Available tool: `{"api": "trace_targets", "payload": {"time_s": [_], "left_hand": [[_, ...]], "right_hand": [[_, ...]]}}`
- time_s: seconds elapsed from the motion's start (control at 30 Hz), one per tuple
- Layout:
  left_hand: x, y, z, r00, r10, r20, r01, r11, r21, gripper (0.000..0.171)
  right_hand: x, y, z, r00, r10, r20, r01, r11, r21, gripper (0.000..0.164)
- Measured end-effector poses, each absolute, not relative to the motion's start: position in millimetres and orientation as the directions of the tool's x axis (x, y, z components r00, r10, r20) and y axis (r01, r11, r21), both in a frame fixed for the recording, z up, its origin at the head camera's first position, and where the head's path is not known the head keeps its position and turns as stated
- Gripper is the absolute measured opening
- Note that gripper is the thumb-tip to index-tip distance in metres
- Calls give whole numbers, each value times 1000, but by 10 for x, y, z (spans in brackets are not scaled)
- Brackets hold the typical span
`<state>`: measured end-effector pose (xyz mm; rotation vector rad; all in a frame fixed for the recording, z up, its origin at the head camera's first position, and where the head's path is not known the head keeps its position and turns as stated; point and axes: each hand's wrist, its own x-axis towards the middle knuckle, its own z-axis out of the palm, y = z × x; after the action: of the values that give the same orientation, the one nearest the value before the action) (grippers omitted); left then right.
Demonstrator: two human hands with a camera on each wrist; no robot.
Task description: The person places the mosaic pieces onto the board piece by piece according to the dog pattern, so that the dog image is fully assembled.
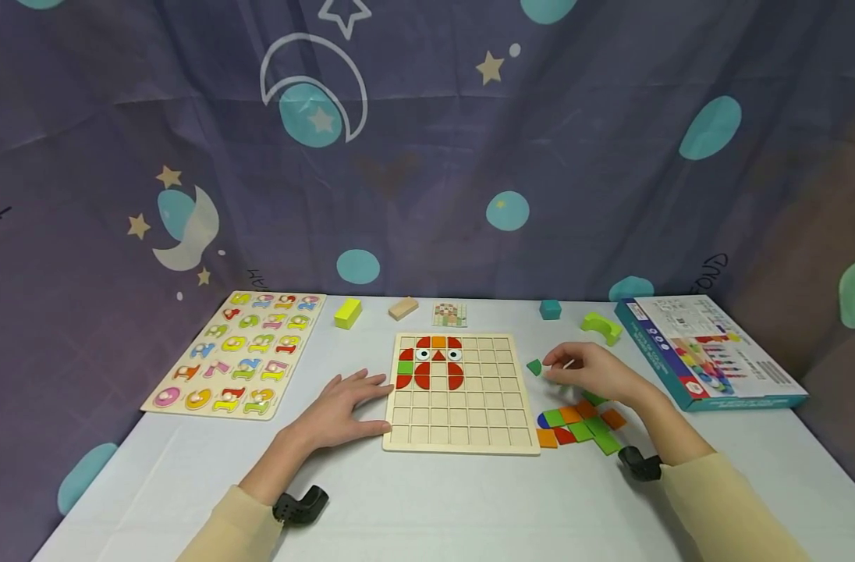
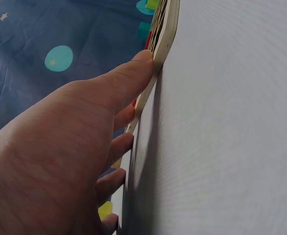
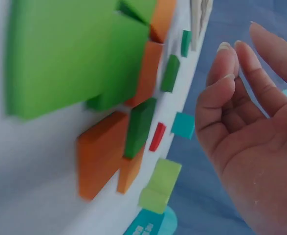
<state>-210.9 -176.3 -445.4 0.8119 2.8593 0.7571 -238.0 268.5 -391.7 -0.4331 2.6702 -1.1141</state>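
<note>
A wooden grid board [image 1: 462, 433] lies on the table, with red, orange and green tiles and two eye tiles forming a pattern at its upper left. My left hand [image 1: 342, 408] rests spread at the board's left edge; in the left wrist view its thumb touches the wooden rim [image 2: 168, 41]. My right hand [image 1: 596, 373] hovers right of the board, beside a small dark green triangle tile [image 1: 535, 367]. Its fingers [image 3: 216, 95] bend loosely, the thumb apart, and no tile shows between them. Loose tiles [image 1: 580, 431] in green, orange, red and blue lie below that hand.
A number puzzle board [image 1: 210, 332] lies at left, a teal-edged box [image 1: 722, 359] at right. Along the back are a yellow block [image 1: 348, 313], a wooden block [image 1: 402, 308], a pattern card [image 1: 449, 314], a teal cube [image 1: 550, 310] and a lime arch [image 1: 601, 328].
</note>
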Motion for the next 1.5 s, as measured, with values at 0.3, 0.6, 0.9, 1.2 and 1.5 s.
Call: {"api": "trace_targets", "payload": {"time_s": [0.3,0.6,0.9,1.2,1.5], "left_hand": [[-2108,-1755,-4455,-860,507,60,470,740,480,69],[-2107,-1753,-4451,-858,509,60,472,738,482,69],[-2110,-1758,-4460,-856,514,64,478,738,476,69],[-2124,-1754,-4447,-862,503,58,466,745,478,69],[-2105,-1753,-4436,-859,509,57,470,739,484,69]], "right_hand": [[-2200,2824,-3940,-895,-415,-165,-199,701,-685,27],[-2086,2824,-3952,-876,-422,-232,-225,785,-578,22],[-2055,2801,-4003,-892,-393,-223,-209,796,-568,19],[-2086,2798,-3975,-889,-418,-187,-243,776,-581,15],[-2206,2685,-3833,-901,-414,-130,-250,740,-624,9]]}}
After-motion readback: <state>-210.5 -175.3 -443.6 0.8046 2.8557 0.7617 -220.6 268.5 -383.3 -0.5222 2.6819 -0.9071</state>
